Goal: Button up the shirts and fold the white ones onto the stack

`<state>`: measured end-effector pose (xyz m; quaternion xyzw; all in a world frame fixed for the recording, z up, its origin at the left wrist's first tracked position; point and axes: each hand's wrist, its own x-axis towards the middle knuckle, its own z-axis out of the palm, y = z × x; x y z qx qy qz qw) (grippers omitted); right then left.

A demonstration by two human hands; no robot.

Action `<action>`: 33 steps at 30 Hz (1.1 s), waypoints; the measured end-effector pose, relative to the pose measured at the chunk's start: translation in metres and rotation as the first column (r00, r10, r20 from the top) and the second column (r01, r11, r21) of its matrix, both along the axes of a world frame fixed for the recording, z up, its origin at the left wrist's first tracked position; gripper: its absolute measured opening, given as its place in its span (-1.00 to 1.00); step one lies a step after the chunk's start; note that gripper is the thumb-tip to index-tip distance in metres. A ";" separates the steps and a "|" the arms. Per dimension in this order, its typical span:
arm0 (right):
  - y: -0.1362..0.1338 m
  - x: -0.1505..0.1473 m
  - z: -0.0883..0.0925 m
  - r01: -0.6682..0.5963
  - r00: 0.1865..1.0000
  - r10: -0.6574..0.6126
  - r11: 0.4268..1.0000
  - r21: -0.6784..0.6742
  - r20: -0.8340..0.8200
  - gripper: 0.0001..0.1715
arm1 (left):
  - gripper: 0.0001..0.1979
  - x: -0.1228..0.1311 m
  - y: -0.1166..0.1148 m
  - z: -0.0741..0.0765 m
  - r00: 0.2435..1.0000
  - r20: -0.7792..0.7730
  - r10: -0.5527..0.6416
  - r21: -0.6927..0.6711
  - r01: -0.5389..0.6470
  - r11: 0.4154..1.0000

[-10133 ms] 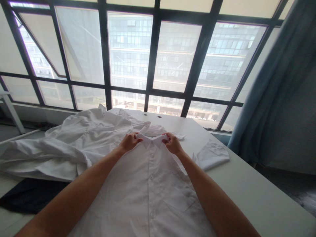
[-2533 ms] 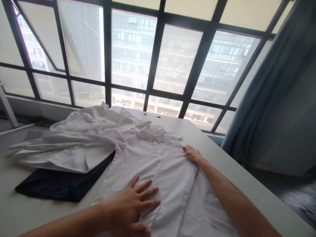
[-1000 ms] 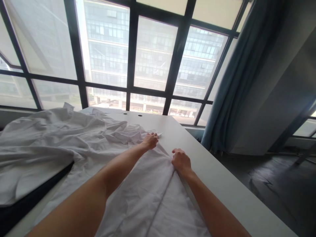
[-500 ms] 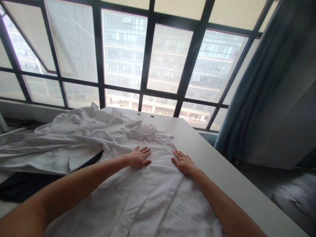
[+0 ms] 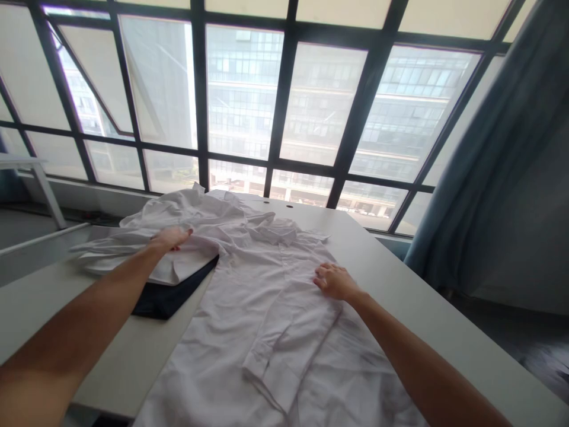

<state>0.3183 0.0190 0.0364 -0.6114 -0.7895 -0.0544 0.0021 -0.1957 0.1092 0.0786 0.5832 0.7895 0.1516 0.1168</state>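
Observation:
A white long-sleeved shirt (image 5: pixel 249 296) lies spread on the white table, with one sleeve (image 5: pixel 280 350) folded down along its body and the collar (image 5: pixel 284 234) toward the window. My left hand (image 5: pixel 172 238) is over the other sleeve, at the left, its fingers bent down and closed on the white cloth; the fingertips are partly hidden. On the right edge of the shirt, near the shoulder, rests my right hand (image 5: pixel 335 281), its fingers curled together against the fabric. Dark navy cloth (image 5: pixel 171 296) shows beneath the left sleeve.
More rumpled white cloth (image 5: pixel 178 204) is heaped at the far left of the table (image 5: pixel 395 302). A large window (image 5: pixel 244 89) stands behind, with a blue curtain (image 5: pixel 484 160) on the right. At the left is another white table's leg (image 5: pixel 48 196).
My left hand has left the middle of the shirt and moved left onto the outstretched sleeve. My right hand has curled its fingers from flat. The view has turned left.

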 end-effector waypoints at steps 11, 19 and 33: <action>-0.013 0.004 -0.030 0.028 0.970 -0.005 0.996 0.090 -0.244 -0.51 | -0.59 0.008 -0.002 0.009 0.980 -0.062 0.190 0.205 -0.174 0.963; -0.002 0.010 -0.034 0.028 0.838 0.047 0.991 0.130 -0.544 -0.56 | -0.69 0.124 -0.036 0.005 0.591 -0.682 -0.431 0.486 0.806 0.338; -0.023 -0.031 -0.007 -0.065 -0.076 -0.246 0.968 -0.242 -0.966 -0.70 | -0.70 0.133 -0.044 -0.047 0.408 -0.692 -0.595 0.205 0.902 0.379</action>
